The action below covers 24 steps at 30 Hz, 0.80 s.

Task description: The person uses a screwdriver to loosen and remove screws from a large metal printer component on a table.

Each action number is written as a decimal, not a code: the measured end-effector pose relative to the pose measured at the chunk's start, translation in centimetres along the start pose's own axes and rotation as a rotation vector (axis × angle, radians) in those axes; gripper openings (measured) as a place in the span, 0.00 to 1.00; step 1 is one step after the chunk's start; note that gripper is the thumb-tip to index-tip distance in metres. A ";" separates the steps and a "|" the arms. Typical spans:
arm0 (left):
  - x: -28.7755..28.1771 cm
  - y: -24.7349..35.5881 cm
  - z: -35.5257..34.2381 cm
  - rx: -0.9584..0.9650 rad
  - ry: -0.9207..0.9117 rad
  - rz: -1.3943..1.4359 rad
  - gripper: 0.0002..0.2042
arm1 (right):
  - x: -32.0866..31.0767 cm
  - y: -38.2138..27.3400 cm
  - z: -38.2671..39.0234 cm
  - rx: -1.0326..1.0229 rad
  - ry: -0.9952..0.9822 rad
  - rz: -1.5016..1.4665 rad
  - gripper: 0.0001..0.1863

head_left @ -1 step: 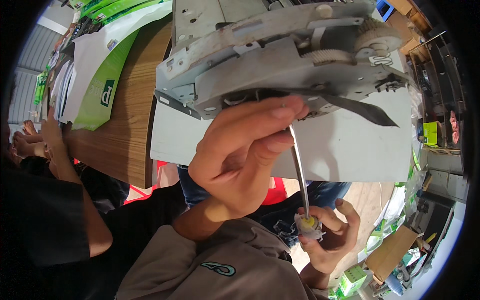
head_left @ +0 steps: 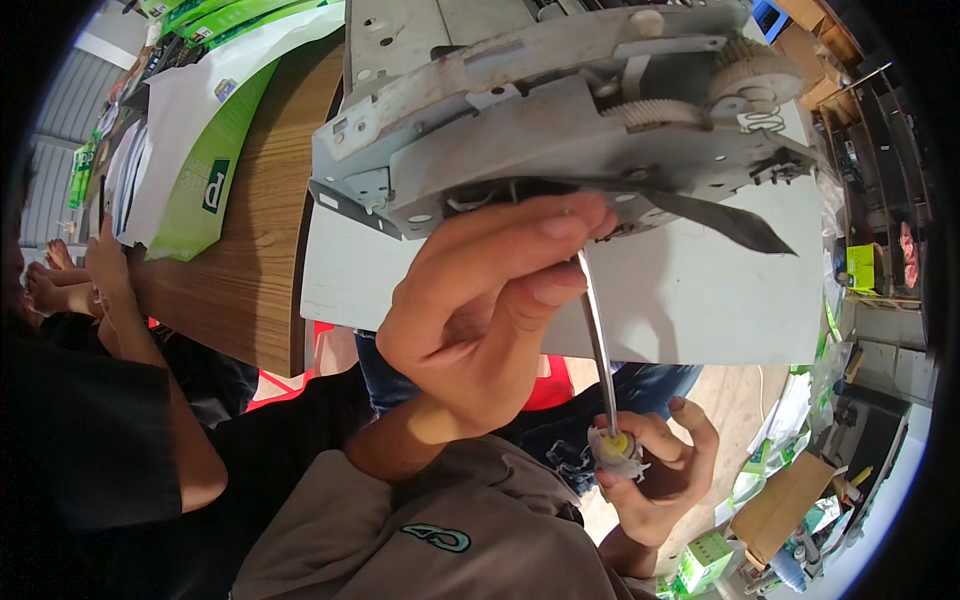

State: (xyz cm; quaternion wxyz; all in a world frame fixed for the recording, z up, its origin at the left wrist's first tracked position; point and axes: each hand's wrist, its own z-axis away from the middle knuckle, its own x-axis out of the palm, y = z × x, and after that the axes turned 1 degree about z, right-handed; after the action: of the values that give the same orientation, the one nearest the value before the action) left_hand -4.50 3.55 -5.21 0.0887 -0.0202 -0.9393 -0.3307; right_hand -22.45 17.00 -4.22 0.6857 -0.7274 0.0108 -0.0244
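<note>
A screwdriver (head_left: 598, 345) with a thin metal shaft stands at a steep slant. Its yellow handle end, edged with ragged whitish wrapping, sits in my right hand (head_left: 665, 465), thumb and index closed round it, other fingers apart. My left hand (head_left: 470, 320) has its fingers curled around the upper end of the shaft, close under a grey metal machine frame (head_left: 500, 160). Those fingers hide the screwdriver's tip. Along the frame's lower edge runs a dark flat strip (head_left: 725, 220) whose free end hangs out to the right. White gears (head_left: 755, 75) and a spring (head_left: 762, 120) show at the frame's right end.
The frame rests on a light grey tabletop (head_left: 720, 310). Beside it on the left is a brown wooden table (head_left: 260, 200) with green-and-white paper packaging (head_left: 200, 190). Another person's arm (head_left: 120, 290) reaches in there. A cardboard box (head_left: 785, 505) stands at the lower right.
The other person's hand at the left has shifted slightly upward. My hands, the screwdriver and the machine frame look the same.
</note>
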 end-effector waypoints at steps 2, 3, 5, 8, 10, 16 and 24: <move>0.0 0.1 -0.2 0.007 0.002 -0.008 0.14 | 0.2 0.1 -0.1 0.007 0.002 -0.025 0.39; 0.1 0.2 -0.4 0.007 0.017 0.006 0.14 | 0.3 0.1 -0.2 -0.014 -0.002 -0.015 0.38; 0.3 0.1 -0.2 0.006 0.034 0.028 0.15 | 0.4 0.3 -0.2 -0.035 -0.001 0.003 0.38; 0.6 0.1 -0.2 0.003 0.052 0.012 0.17 | 0.3 0.5 -0.3 -0.090 -0.002 0.079 0.37; 0.8 0.2 -0.1 -0.001 0.089 -0.004 0.17 | 0.1 0.5 -0.3 -0.102 0.003 0.121 0.37; 1.3 0.3 -0.2 0.004 0.176 0.208 0.13 | -0.6 0.4 -0.1 -0.202 0.077 0.140 0.44; 1.4 0.5 0.0 0.007 0.146 0.000 0.11 | 0.6 -3.9 -8.2 -0.326 0.499 0.098 0.41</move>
State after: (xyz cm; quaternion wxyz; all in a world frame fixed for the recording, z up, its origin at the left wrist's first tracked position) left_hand -5.80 3.87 -4.64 0.1571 0.0042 -0.9314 -0.3282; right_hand -22.31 9.07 0.19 0.5365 -0.7980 0.2179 -0.1670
